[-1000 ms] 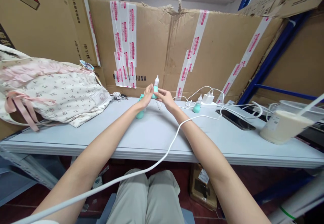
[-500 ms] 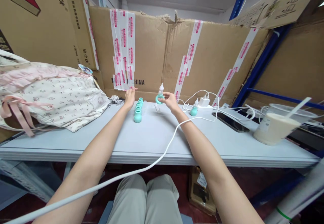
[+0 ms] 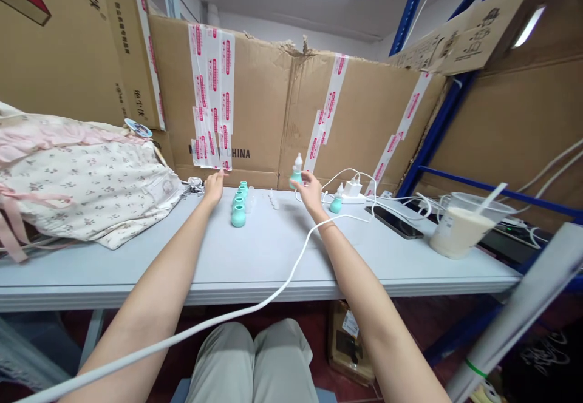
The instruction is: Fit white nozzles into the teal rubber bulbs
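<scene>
Head view, landmark: the row of open teal bulbs [image 3: 238, 216]. From afar I list the following. Right hand [image 3: 310, 192]: to the row's right, grasping a clear-tipped teal bulb [image 3: 296, 178], tip upward. Left hand [image 3: 214, 188]: just left of the row, released, fingers extended. Clear parts [image 3: 251, 200]: right beside the row. Small clear pieces [image 3: 273, 199]: farther right. Second tipped bulb [image 3: 336, 204], white charger [image 3: 353, 189], phone [image 3: 394, 222] and cup [image 3: 460, 227]: well right of the row. Floral bag [image 3: 91, 178]: well left.
</scene>
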`<state>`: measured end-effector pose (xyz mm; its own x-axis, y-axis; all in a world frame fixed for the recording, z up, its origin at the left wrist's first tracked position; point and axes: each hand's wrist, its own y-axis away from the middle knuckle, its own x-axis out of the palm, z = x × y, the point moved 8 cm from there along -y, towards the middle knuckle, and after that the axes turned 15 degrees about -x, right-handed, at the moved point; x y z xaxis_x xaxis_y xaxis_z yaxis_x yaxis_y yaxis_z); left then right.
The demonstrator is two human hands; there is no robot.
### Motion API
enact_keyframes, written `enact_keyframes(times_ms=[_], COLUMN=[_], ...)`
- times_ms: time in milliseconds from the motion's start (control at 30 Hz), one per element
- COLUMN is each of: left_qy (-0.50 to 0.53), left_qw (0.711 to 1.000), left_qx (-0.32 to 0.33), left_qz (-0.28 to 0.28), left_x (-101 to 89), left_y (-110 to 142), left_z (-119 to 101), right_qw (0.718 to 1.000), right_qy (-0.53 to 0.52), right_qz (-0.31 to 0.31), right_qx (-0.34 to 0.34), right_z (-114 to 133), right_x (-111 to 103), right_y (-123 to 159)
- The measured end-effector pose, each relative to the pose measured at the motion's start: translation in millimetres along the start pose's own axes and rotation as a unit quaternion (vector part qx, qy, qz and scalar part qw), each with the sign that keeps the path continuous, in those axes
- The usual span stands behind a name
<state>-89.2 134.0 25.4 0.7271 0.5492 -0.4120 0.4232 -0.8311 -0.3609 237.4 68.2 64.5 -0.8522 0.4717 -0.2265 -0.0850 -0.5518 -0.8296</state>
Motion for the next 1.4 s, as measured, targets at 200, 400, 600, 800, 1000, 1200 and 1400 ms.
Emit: enact_keyframes(times_ms=[200, 400, 600, 800, 1000, 1200, 1400], left_qy=[-0.002, -0.013, 0.003, -0.004, -0.017, -0.04, -0.042], left_qw=[1.0, 1.0, 0.999, 0.995, 0.996, 0.996, 0.995], left_qx=[0.001, -0.012, -0.03, -0.025, -0.002, 0.013, 0.024], left_qz=[0.002, 0.006, 0.04, 0.092, 0.086, 0.081, 0.086], left_x=[1.8, 3.0, 1.8, 12.5, 10.8, 9.9, 10.4], left_y=[-7, -2, 5, 10, 12, 14, 16], left_z=[11, 9, 4, 5, 1, -1, -1], right_qw=[0.975, 0.928, 0.891, 0.863, 0.878, 0.885, 0.89], right_qy=[0.223, 0.345, 0.402, 0.449, 0.427, 0.413, 0.4], right_qz=[0.017, 0.085, 0.165, 0.192, 0.175, 0.154, 0.146], right_qx=[0.01, 0.112, 0.131, 0.127, 0.124, 0.149, 0.161], right_z=[-24, -59, -67, -68, -71, -81, -84], right_x=[-82, -128, -124, -123, -122, -123, -123], right_y=[29, 55, 61, 62, 59, 62, 63])
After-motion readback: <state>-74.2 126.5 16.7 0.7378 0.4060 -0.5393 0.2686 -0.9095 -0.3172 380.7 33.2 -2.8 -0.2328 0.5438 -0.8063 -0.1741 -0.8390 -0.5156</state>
